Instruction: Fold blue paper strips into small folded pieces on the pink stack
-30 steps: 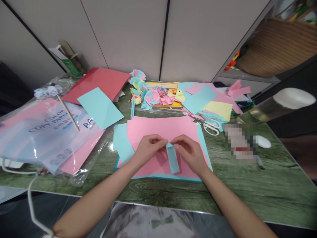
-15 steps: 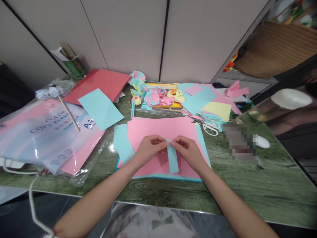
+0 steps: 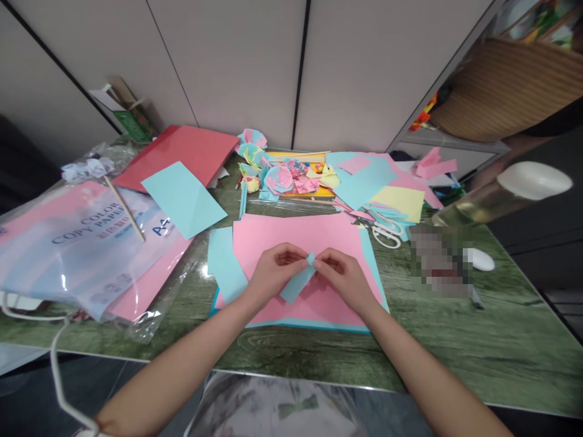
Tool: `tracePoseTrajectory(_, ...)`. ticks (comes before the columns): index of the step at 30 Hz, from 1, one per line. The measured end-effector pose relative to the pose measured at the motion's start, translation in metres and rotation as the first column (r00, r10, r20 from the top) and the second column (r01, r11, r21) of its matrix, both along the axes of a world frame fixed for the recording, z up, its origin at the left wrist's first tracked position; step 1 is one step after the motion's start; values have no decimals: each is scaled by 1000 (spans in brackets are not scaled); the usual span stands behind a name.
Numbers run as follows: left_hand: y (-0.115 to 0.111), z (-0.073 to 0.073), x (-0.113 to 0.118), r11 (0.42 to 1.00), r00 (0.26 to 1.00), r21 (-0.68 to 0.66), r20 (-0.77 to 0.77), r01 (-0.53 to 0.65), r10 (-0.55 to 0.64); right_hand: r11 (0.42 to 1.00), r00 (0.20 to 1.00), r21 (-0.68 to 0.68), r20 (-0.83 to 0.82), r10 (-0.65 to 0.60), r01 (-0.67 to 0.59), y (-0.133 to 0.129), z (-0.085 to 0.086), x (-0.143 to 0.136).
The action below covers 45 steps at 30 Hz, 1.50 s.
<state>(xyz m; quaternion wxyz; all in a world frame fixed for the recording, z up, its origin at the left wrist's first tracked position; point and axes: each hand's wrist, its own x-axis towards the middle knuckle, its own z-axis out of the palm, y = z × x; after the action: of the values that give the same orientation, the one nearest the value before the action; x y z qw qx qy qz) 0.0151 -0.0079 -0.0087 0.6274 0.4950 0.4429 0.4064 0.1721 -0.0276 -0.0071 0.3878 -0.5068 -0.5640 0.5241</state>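
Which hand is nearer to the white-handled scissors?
Right. The right hand is below and left of the white-handled scissors in the picture, not touching them; the left hand is farther to their left, past the right hand.

1. Copy-paper pack (image 3: 68, 267) in clear plastic: the upper line of its print reads "COLOR" (image 3: 109, 209), in dark capitals that climb toward the right.
2. Just below, on the same pack: "COPY PAPER" (image 3: 84, 232), in matching capitals on the same slant.
3. Beside and partly under that line on the pack: a row of reddish Chinese characters (image 3: 112, 224), crossed by a wooden stick (image 3: 127, 211) and too blurred to read with certainty.
4. Toward the pack's right side: "A4" (image 3: 161, 227), larger and blue, just right of the stick's lower end.
5. Near the pack's front edge: small round emblems (image 3: 112, 295), their details illegible.
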Motion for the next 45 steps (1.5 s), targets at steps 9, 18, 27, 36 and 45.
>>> tracePoseTrajectory(9, 0, -8, 0, 1000, 998, 2, -53, 14, -14, 1000, 1000, 4, 10, -9, 9, 1, -1, 2)
tracePoseTrajectory(18, 0, -7, 1, 997, 994, 50, -99, 51, -46, 999, 998, -47, -61, -5, 2, 3, -6, 3)
tracePoseTrajectory(27, -1, -4, 1, 996, 992, 38, -108, 74, -70, 998, 998, -59, -69, -13, 9, 3, -6, 3)
tracePoseTrajectory(36, -1, -6, 2, 997, 990, 47, -128, 60, -54, 999, 998, -36, -62, -5, 2, 1, -3, 2)
tracePoseTrajectory(45, -2, 0, 2, 995, 983, 67, -172, 78, -65, 999, 999, 23, -17, -34, 34, 1, -4, 4)
